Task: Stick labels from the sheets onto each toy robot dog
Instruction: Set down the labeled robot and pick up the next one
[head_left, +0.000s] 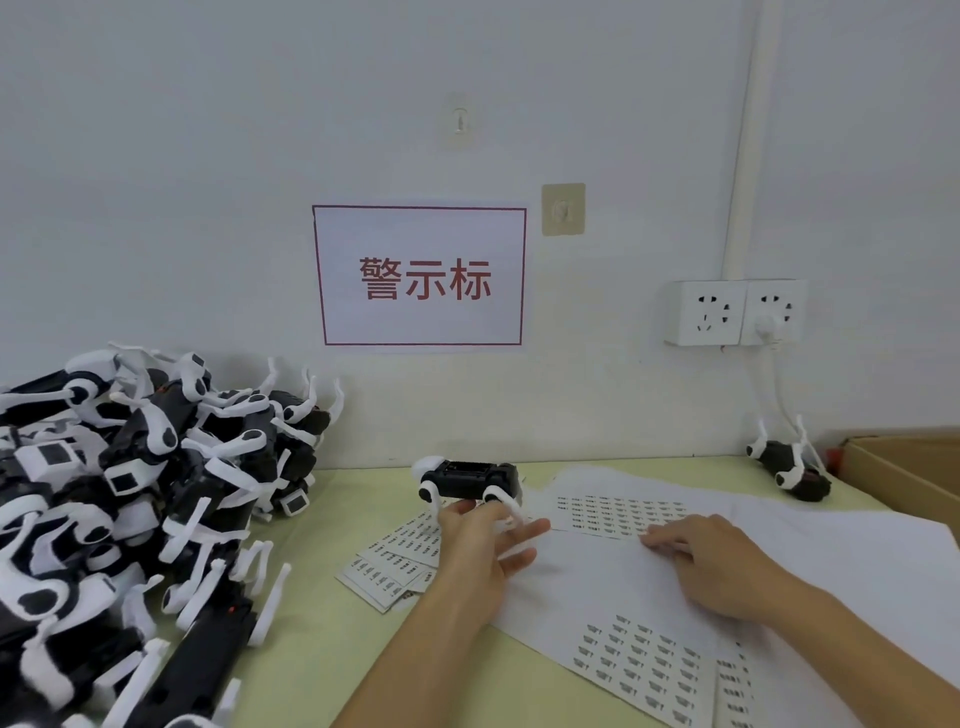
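A black-and-white toy robot dog (467, 475) lies on its back just above the table, legs pointing down toward me. My left hand (483, 551) holds it from below, thumb and forefinger at its legs and the other fingers spread. My right hand (717, 561) rests palm down on the white label sheet (618, 512), fingertips at the sheet's lower edge; whether a label is under them cannot be told. A second label sheet (639, 660) lies nearer to me.
A big pile of toy robot dogs (130, 493) fills the left of the table. Cut label strips (389, 566) lie left of my left hand. One more dog (789, 467) lies at the back right beside a cardboard box (909, 467). Wall sockets (732, 312) and a cable hang above.
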